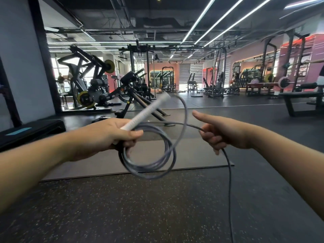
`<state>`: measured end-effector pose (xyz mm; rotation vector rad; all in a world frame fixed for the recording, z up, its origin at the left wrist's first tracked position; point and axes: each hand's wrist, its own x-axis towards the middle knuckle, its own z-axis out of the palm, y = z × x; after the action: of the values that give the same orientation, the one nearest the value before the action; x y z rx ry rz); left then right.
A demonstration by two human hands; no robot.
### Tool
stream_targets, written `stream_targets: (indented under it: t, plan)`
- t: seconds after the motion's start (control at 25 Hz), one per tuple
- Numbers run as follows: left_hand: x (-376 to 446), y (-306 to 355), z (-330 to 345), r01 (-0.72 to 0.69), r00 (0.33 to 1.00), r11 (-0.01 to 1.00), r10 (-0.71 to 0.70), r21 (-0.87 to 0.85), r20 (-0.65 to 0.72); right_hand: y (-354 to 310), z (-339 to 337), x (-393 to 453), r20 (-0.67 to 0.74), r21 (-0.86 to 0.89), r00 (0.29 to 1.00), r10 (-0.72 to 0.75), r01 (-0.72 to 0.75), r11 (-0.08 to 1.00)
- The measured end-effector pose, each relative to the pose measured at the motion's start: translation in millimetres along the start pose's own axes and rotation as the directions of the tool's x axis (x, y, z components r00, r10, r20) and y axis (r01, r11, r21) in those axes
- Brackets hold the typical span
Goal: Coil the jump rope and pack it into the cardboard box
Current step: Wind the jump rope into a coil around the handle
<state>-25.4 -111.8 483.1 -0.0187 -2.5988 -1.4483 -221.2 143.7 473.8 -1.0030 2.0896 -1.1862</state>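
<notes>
My left hand [112,135] grips a white jump rope handle [147,110] that points up and to the right, together with several grey loops of the rope [149,171] hanging below the fist. From the handle's tip the cord arcs right and down into the coil. My right hand [220,132] is closed on the free run of the rope [229,190], thumb stretched out to the left. That cord hangs from the right fist to the bottom edge of the view. No cardboard box is in view.
I stand on speckled black rubber flooring [140,207] with a grey mat [201,155] ahead. A black step platform [31,132] lies at the left. Weight machines [91,88] stand ahead on the left, a bench [301,100] and racks on the right.
</notes>
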Motion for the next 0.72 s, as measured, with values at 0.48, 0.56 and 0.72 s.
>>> stream_targets:
  t: [0.48, 0.56, 0.72]
  plan:
    - [32, -4, 135, -0.332, 0.776, 0.604, -0.261, -0.724, -0.574, -20, 163, 30, -0.458, 0.591, 0.863, -0.211, 0.473, 0.653]
    - [34, -4, 143, -0.318, 0.733, 0.66, -0.284, -0.68, -0.618, -26, 164, 28, -0.504, 0.599, 0.849, -0.16, 0.477, 0.643]
    - [42, -8, 142, -0.094, 0.591, 0.897, -0.298, -0.431, -0.75, -30, 164, 25, -0.487, 0.701, 0.87, -0.077, 0.442, 0.559]
